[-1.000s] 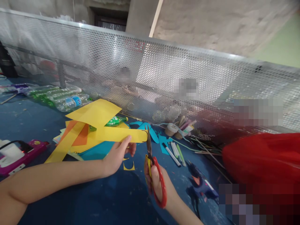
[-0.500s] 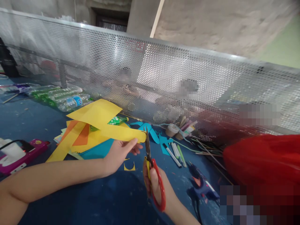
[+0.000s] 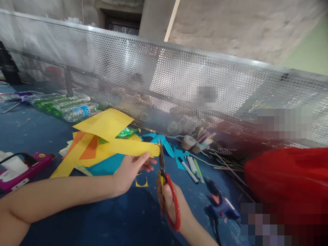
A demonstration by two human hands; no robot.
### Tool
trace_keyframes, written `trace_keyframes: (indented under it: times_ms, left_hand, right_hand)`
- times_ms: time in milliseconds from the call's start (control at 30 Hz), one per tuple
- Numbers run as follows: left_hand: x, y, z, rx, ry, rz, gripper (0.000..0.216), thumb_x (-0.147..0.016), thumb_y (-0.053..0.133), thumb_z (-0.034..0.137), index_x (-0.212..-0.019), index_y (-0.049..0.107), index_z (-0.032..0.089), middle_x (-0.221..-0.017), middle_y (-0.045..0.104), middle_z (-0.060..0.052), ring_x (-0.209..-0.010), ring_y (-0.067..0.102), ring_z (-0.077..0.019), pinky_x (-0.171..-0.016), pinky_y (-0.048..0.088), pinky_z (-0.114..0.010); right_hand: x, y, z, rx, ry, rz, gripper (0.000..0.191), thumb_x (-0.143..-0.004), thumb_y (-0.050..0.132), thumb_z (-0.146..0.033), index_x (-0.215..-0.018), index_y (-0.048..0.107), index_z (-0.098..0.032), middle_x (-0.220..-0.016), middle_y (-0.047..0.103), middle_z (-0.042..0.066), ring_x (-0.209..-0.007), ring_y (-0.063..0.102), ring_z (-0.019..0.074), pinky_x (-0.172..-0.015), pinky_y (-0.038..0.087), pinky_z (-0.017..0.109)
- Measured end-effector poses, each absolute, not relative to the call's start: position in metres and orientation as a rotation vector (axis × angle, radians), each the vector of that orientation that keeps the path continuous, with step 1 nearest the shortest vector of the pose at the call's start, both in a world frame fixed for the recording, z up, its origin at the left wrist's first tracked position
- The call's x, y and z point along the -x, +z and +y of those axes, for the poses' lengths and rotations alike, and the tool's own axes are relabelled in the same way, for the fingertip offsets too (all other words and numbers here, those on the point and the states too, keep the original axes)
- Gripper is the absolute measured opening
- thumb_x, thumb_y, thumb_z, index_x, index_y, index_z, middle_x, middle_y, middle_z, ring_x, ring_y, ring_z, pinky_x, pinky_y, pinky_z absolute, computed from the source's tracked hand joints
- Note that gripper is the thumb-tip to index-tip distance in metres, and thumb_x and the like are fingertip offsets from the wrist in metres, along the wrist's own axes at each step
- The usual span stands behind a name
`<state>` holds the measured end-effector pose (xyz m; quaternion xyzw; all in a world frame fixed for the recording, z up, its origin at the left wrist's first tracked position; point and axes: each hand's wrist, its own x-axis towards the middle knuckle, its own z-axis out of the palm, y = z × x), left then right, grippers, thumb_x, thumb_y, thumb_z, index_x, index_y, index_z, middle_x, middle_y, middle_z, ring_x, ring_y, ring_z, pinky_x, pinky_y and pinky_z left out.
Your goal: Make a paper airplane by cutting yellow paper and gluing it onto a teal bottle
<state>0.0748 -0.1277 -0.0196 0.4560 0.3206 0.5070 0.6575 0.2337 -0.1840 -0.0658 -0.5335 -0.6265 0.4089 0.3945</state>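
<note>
A yellow paper strip [image 3: 128, 146] is pinched between the thumb and fingers of my left hand [image 3: 134, 165], its rounded end pointing right. My right hand [image 3: 170, 200] grips scissors [image 3: 176, 208] with red and yellow handles, fingers through the loops. Their dark blades point away from me and stand at the strip's right end, nearly closed. On the table below the strip lies a small yellow paper scrap [image 3: 141, 183] with a curved cut-out. Behind my left hand is a pile of yellow, orange and blue paper [image 3: 104, 123], with a green bottle [image 3: 128, 132] partly under it.
Plastic bottles [image 3: 69, 106] lie at the back left, a pink power strip [image 3: 38, 162] at the left. Markers [image 3: 196, 169], blue paper cut-outs [image 3: 164, 143] and a blue glue gun [image 3: 224, 201] are to the right. A perforated metal panel [image 3: 153, 75] borders the table; a person in red is at the right.
Both hands, the strip and the scissors stay almost in place. Only very slight shifts show.
</note>
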Motion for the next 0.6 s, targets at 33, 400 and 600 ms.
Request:
trace_keyframes:
  times_ms: [33, 400, 600]
  left_hand:
    - [-0.075, -0.019, -0.128, -1.031, 1.151, 0.722, 0.034, -0.077, 0.064, 0.046, -0.071, 0.071, 0.013, -0.074, 0.069, -0.007, -0.064, 0.058, -0.0139, -0.063, 0.045, -0.027]
    - [-0.072, -0.021, -0.118, -1.080, 1.229, 0.706, 0.034, -0.078, 0.062, 0.043, -0.065, 0.070, 0.013, -0.063, 0.064, -0.005, -0.059, 0.055, -0.0130, -0.057, 0.042, -0.024]
    - [-0.072, -0.022, -0.111, -1.054, 1.285, 0.710, 0.032, -0.076, 0.064, 0.042, -0.063, 0.067, 0.013, -0.063, 0.065, -0.006, -0.062, 0.057, -0.0152, -0.062, 0.046, -0.028]
  right_hand:
    - [-0.233, -0.065, -0.184, 1.350, 1.041, -1.585, 0.052, -0.083, 0.031, -0.072, -0.080, 0.042, -0.021, -0.052, 0.038, -0.008, -0.032, 0.039, 0.0070, -0.031, 0.036, 0.019]
    - [-0.230, -0.052, -0.188, 1.395, 1.019, -1.613, 0.052, -0.082, 0.034, -0.072, -0.073, 0.039, -0.021, -0.044, 0.039, -0.008, -0.029, 0.040, 0.0070, -0.029, 0.033, 0.017]
    - [-0.233, -0.057, -0.184, 1.374, 1.011, -1.654, 0.051, -0.082, 0.033, -0.072, -0.071, 0.037, -0.022, -0.046, 0.037, -0.008, -0.029, 0.038, 0.0059, -0.029, 0.033, 0.017]
